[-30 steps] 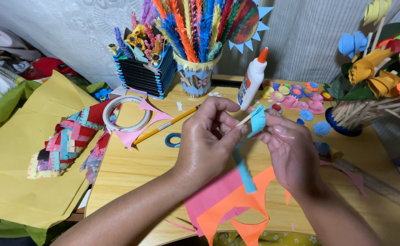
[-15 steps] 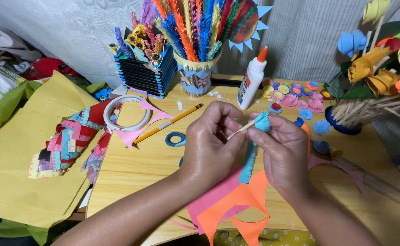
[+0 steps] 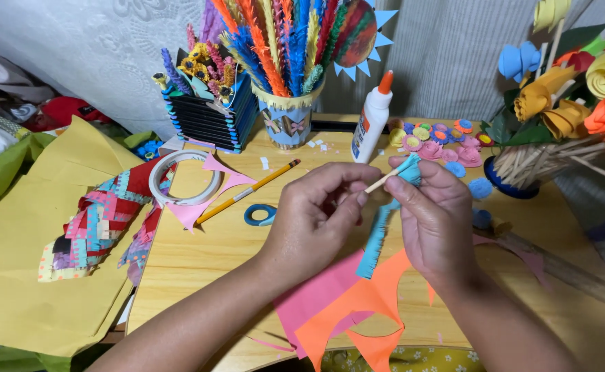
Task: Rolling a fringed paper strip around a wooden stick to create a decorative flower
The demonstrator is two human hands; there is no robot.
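risk 1: fringe strip [image 3: 378, 238] is hanging loose below the hands; if the right hand [image 3: 435, 224] is easing its pinch, the coil at the top is likely springing open; cause: springy paper and no glue visibly holding the wrap
risk 2: stick [image 3: 379, 182] is thin and is being pinched only at its near end by the left hand [image 3: 316, 220]; a slip of those fingertips could be letting it twist, so the wrap is going on crooked
risk 3: strip's free tail is dangling just over the orange paper [image 3: 357, 310] and pink paper [image 3: 316, 296]; it could be snagging on their pointed cut edges and tearing the fringe
risk 4: glue bottle [image 3: 372, 124] is standing upright just behind the hands; a wide elbow or wrist swing could be tipping it onto the paper discs [image 3: 440, 141]
left hand: fingers closed together, thumb and forefinger clamped on the stick's lower end
right hand: fingers curled shut around the blue coil and the stick's tip; palm side hidden, so exact grip points cannot be told
strip position: upper end is sitting inside the right hand's fingers at the stick tip; rest is trailing down between both hands, touching the right palm edge, apart from the left hand
stick position: bridging the two hands, tilted up toward the right hand
worktop [image 3: 199, 255]: pencil [image 3: 247, 193], tape ring [image 3: 185, 178] and small blue ring [image 3: 261, 215] are lying left of the hands, apart from them
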